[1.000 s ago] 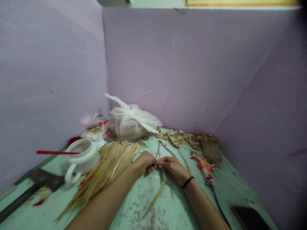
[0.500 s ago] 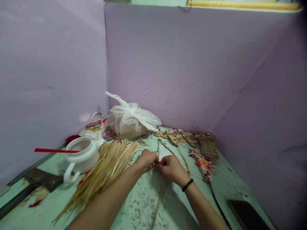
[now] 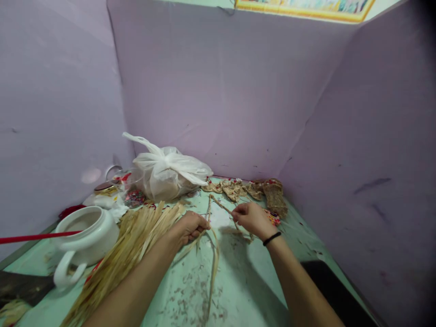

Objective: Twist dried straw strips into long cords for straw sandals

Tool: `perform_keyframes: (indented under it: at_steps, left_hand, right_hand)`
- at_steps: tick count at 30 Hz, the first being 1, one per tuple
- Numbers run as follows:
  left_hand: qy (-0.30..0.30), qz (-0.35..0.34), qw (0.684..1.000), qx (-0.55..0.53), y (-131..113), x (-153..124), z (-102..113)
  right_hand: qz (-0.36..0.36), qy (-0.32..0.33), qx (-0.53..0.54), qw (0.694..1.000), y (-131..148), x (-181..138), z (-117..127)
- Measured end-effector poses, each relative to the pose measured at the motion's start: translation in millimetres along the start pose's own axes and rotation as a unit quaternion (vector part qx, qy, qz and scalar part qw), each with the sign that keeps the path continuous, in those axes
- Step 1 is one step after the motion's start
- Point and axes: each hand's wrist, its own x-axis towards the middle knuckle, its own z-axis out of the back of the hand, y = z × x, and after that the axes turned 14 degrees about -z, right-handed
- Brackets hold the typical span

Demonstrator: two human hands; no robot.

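My left hand [image 3: 192,228] is closed, pinching a thin twisted cord of dried plant fibre [image 3: 220,204] where its loose strips [image 3: 214,265] come out and trail toward me. From there the cord runs away from me, bends sharply at the far end, and comes back to my right hand [image 3: 251,219]. Those right fingers are pinched together at the cord, its tail lying beyond them on the table. A bundle of pale dried strips [image 3: 136,243] lies beside my left forearm.
A white handled pot [image 3: 98,240] with a red stick [image 3: 37,237] stands at left, near a dark blade [image 3: 25,288]. Behind are a tied plastic bag [image 3: 170,175] and braided fibre pieces [image 3: 235,188]. A dark phone-like slab [image 3: 332,290] lies right, on the green tabletop [image 3: 197,290].
My hands have moved apart: they met at the cord before, and now the right one is farther right along it. The view has shifted toward the right.
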Motion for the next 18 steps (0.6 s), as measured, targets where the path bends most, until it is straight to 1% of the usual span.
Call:
perform_keyframes:
  at_steps: [1,2,3,5,8,11,14,16,17,18]
  left_hand:
    - [-0.002,0.002,1.000,0.007,0.3,0.1,0.2]
    - [-0.002,0.004,1.000,0.014,0.7,0.3,0.3]
    - [-0.001,0.006,1.000,0.018,1.1,0.5,0.4]
    - [0.009,0.006,1.000,0.020,2.1,0.8,0.5]
    - [0.015,-0.002,1.000,0.021,2.2,0.9,0.4]
    - [0.007,-0.006,0.999,0.033,0.8,0.1,-0.2]
    - [-0.003,-0.013,0.999,0.040,0.1,-1.2,-1.6]
    - [-0.010,-0.015,0.999,0.046,0.8,-1.7,-3.4]
    - [-0.015,-0.014,0.998,0.052,1.4,-1.8,-4.6]
    - [-0.023,-0.010,0.998,0.058,2.0,-1.8,-6.0]
  right_hand:
    - [-0.004,-0.043,-0.038,0.998,-6.2,2.2,11.5]
    - [-0.006,-0.055,-0.066,0.996,-12.3,3.8,21.8]
    - [-0.007,-0.054,-0.089,0.995,-17.9,4.8,30.0]
    - [-0.009,-0.028,-0.123,0.992,-26.2,5.5,38.3]
    - [0.005,0.004,-0.149,0.989,-29.6,5.4,30.6]
    - [0.011,0.009,-0.151,0.988,-25.8,5.0,14.0]
    - [-0.006,-0.001,-0.163,0.987,-20.6,3.3,8.7]
    - [0.001,-0.018,-0.132,0.991,-13.6,-0.1,12.2]
    - [0.013,-0.020,-0.088,0.996,-7.5,-3.3,14.0]
    - [0.028,-0.008,-0.027,0.999,0.9,-7.7,14.6]
